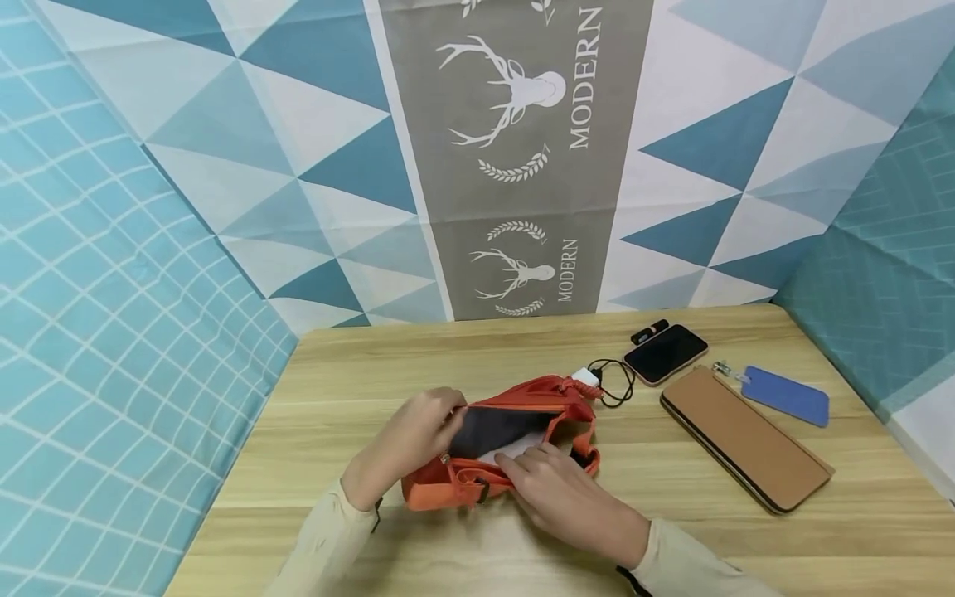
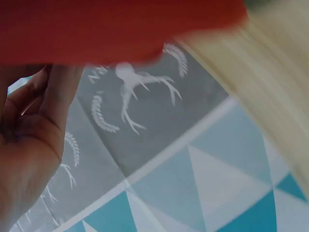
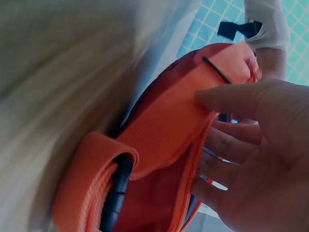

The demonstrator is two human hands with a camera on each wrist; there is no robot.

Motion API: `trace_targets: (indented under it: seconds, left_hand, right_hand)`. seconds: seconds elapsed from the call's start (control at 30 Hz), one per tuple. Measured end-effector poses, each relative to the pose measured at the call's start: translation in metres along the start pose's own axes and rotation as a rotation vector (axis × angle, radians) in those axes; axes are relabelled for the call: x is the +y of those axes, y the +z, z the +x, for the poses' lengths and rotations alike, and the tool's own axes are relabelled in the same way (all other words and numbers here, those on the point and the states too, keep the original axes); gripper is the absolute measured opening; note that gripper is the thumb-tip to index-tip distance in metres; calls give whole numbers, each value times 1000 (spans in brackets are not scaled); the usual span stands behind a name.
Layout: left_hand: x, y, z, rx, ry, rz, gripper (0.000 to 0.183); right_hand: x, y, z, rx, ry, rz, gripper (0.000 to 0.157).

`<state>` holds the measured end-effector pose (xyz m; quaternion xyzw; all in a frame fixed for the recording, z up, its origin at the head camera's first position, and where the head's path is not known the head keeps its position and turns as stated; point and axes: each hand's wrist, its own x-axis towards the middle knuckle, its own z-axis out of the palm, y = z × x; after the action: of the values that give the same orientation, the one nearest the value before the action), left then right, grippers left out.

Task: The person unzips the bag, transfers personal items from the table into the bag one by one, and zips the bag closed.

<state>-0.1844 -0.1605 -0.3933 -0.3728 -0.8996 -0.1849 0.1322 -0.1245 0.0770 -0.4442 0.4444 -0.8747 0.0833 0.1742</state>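
Note:
An orange-red zippered bag with a webbing strap lies on the table, its mouth open and a dark lining inside. My left hand pinches the far-left edge of the mouth. In the left wrist view, that hand reaches up to the blurred red fabric. At the near edge, my right hand holds the rim. The right wrist view shows this hand with its thumb over the outer strap and its fingers inside the zipper edge. Something white shows inside the bag; its kind is unclear.
Right of the bag lie a white plug-like piece with a black cable, a phone, a small black stick, a brown zip wallet and a blue card holder. Patterned cloth walls surround the wooden table.

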Motion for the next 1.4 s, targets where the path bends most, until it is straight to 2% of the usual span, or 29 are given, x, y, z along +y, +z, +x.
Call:
trace_targets:
  seconds: [0.17,0.27,0.37,0.47,0.63,0.73,0.87,1.13,1.27,1.4]
  left_hand:
    - [-18,0,4,106,-1,261,13]
    - [-25,-1,6,136,-37,325,18]
    - [-28,0,8,149,-78,342,21]
    - [-27,0,11,127,-101,321,21]
    - [-15,-1,18,32,-122,187,18]
    - [-6,-2,21,-10,-111,135,18]
    - [3,-1,21,-40,-96,117,20]
    - [9,-1,17,-68,-111,107,21]
    - [10,-2,17,-82,-117,123,21]
    - [10,-2,18,-105,-124,141,20]
  right_hand:
    - [3,0,-4,-65,-9,-4,31]
    - [4,-3,-4,-91,10,-4,32]
    - [4,-8,-2,-104,30,7,30]
    - [2,-13,0,-134,32,32,27]
    - [-1,-16,-2,-186,34,112,27]
    - [3,-22,-2,-167,49,170,26]
    - [15,-37,-2,-113,96,252,26]
    - [64,-73,-11,44,278,288,27]
    - [98,-75,-15,133,375,245,26]
    - [128,-72,-23,136,473,208,30]
